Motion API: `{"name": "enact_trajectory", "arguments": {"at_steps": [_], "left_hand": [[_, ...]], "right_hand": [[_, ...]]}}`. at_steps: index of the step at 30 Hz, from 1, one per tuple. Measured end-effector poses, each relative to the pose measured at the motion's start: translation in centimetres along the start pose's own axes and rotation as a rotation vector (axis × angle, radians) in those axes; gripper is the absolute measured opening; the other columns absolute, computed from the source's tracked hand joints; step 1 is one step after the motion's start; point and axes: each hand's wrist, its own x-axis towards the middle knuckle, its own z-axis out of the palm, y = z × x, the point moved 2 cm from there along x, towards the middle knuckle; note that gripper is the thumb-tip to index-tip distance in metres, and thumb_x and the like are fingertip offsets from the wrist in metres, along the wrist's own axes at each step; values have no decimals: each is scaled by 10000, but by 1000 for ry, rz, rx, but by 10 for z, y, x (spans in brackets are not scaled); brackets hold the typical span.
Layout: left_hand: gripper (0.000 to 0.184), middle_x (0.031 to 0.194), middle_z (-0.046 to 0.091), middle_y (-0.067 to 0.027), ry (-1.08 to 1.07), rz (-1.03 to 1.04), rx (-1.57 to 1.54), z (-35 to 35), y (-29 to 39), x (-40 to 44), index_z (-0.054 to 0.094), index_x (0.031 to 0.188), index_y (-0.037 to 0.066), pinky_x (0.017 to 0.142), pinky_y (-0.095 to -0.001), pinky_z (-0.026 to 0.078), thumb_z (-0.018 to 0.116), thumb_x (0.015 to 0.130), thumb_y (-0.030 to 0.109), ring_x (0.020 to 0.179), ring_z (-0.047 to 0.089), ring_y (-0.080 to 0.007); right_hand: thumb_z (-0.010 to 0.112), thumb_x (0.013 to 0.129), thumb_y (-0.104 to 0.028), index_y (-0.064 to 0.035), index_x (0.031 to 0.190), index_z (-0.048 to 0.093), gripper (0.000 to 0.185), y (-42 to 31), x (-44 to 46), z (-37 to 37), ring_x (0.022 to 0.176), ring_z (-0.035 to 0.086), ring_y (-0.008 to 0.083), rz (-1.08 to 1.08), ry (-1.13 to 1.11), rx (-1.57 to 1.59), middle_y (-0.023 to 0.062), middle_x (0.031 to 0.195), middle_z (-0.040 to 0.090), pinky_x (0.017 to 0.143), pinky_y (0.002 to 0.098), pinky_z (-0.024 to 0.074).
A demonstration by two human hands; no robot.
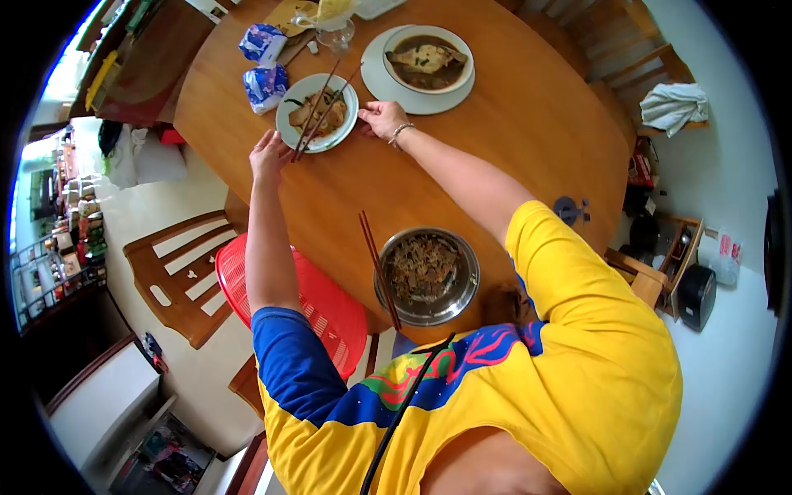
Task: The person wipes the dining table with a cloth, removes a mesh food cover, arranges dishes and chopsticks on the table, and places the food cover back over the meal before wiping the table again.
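A white plate (350,124) of cooked food lies toward the far side of the wooden table, a pair of dark chopsticks (311,124) resting across it. My left hand (269,154) is at the plate's near-left rim, fingers closed at the edge. On the opposite side my right hand (383,120), with a bracelet at the wrist, pinches the right rim. Just beyond the right hand stands a bowl of fish in brown broth (426,62), set on a larger white plate (429,104). Fingertips under the rim are partly hidden.
Close to my body is a steel bowl (469,285) of food scraps, another pair of chopsticks (377,268) across its left edge. Blue-white tissue packs (265,87) and a glass (336,35) stand at the far left. A red plastic basket (318,309) and wooden chair (186,272) are left.
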Motion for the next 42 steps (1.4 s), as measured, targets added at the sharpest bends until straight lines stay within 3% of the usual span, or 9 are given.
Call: {"name": "enact_trajectory", "arguments": {"at_steps": [10, 18, 19, 22, 25, 28, 35, 40, 42], "left_hand": [[311, 954, 671, -71, 47, 354, 294, -29, -6, -172, 645, 1167, -14, 688, -242, 524, 681, 929, 182, 825, 649, -123], [153, 931, 693, -49, -357, 573, 472, 107, -37, -393, 713, 1058, 44, 673, -230, 504, 665, 931, 114, 786, 631, -91], [140, 902, 695, -38, -414, 460, 555, 122, -54, -417, 716, 1040, 37, 658, -230, 503, 668, 926, 104, 770, 627, -84], [244, 983, 686, -177, -744, 582, 790, 156, -128, -465, 693, 1085, 17, 713, -361, 549, 687, 859, 110, 832, 684, -283], [432, 1041, 650, -236, -698, 596, 1097, 167, -203, -483, 618, 1167, -47, 839, -439, 522, 732, 802, 155, 960, 641, -384], [299, 990, 653, -219, -588, 599, 1079, 175, -240, -470, 681, 1032, -7, 828, -445, 520, 746, 779, 139, 945, 638, -377], [143, 932, 593, -141, -504, 851, 763, 199, -125, -498, 705, 942, 54, 729, -403, 521, 675, 803, 41, 814, 627, -328], [212, 1013, 606, -143, -595, 813, 1144, 186, -170, -478, 680, 1032, 67, 834, -428, 522, 655, 822, 72, 946, 620, -317], [247, 1051, 611, -149, -590, 894, 1134, 188, -185, -481, 662, 1077, 52, 876, -435, 504, 643, 831, 69, 1006, 601, -331]], "right_hand": [[674, 901, -100, -4, 1019, 718, 159, 52, -195, -201, 703, 671, 91, -56, 44, -91, 50, 840, 726, 645, 242, 562], [734, 843, -164, -50, 995, 737, 189, 85, -380, -249, 757, 674, 117, -127, 37, -560, 61, 896, 731, 705, 280, 545], [758, 815, -224, -43, 993, 728, 255, 93, -396, -249, 830, 677, 189, -144, 9, -701, 92, 932, 708, 752, 323, 544], [794, 733, -315, -50, 1021, 716, 399, 116, -434, -248, 1007, 603, 315, -328, 23, -938, 134, 990, 664, 920, 408, 484], [762, 771, -218, -70, 999, 732, 273, 144, -443, -251, 958, 627, 294, -358, 72, -907, 118, 965, 682, 884, 391, 502], [736, 802, -120, -67, 970, 739, 176, 138, -445, -261, 856, 658, 229, -241, 89, -657, 93, 951, 702, 787, 340, 530], [709, 829, -64, -93, 973, 750, 153, 45, -459, -284, 857, 659, 175, -503, 186, -391, 72, 949, 718, 771, 287, 524], [730, 821, -339, -95, 1084, 717, 358, 64, -462, -295, 1082, 638, 287, -365, -6, -723, 106, 1161, 686, 945, 389, 507], [711, 841, -329, -97, 1133, 697, 373, 87, -451, -297, 1142, 603, 293, -420, 83, -792, 115, 1242, 642, 980, 394, 484]]}}
